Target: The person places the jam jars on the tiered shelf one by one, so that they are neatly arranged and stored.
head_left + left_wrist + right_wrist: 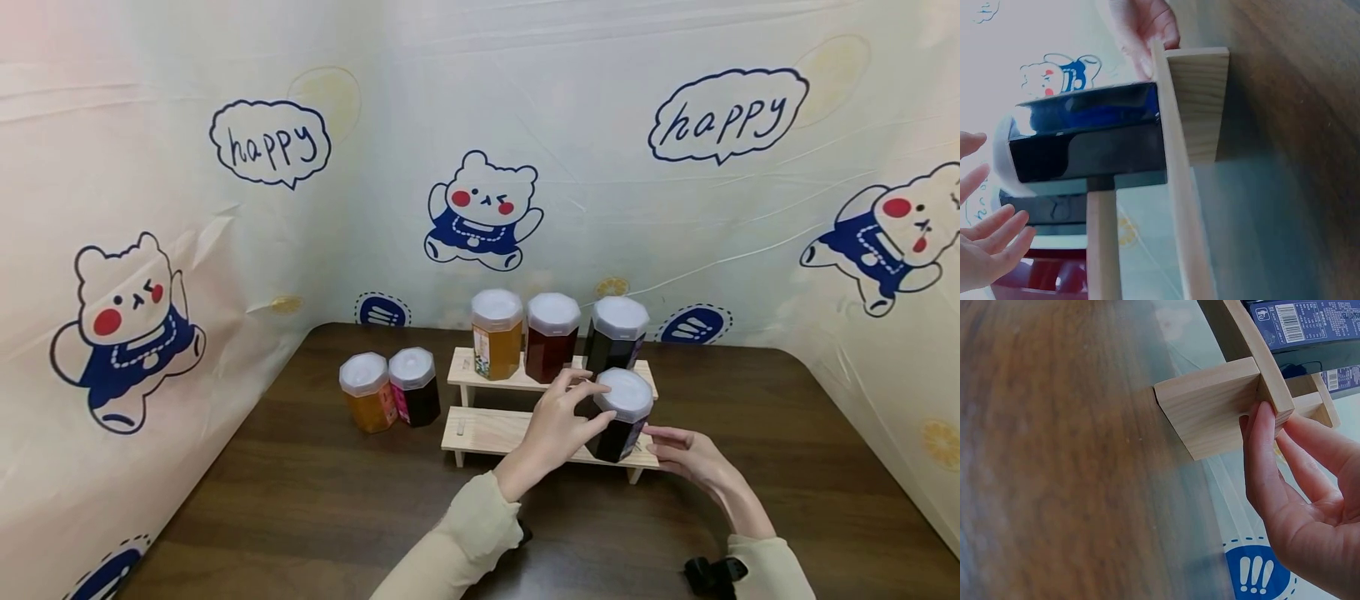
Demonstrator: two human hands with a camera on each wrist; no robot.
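Observation:
A dark hexagonal jar (pixel 617 439) with a white lid stands at the right end of the lower step of a two-step wooden stand (pixel 487 429). My left hand (pixel 551 429) is beside its lid; in the left wrist view the spread fingers (pixel 1004 234) show a gap from the lid. At the stand's lower right end, my right hand (pixel 697 462) pinches the corner of the board (pixel 1275 387) between thumb and finger. Along the upper step stand an amber jar (pixel 497 337), a dark red jar (pixel 551 342) and another dark jar (pixel 615 333).
To the left of the stand, an amber jar (pixel 367 396) and a dark jar (pixel 414 390) sit side by side on the brown table (pixel 300 500). A printed cloth (pixel 375 217) with bears hangs behind the table and at both sides.

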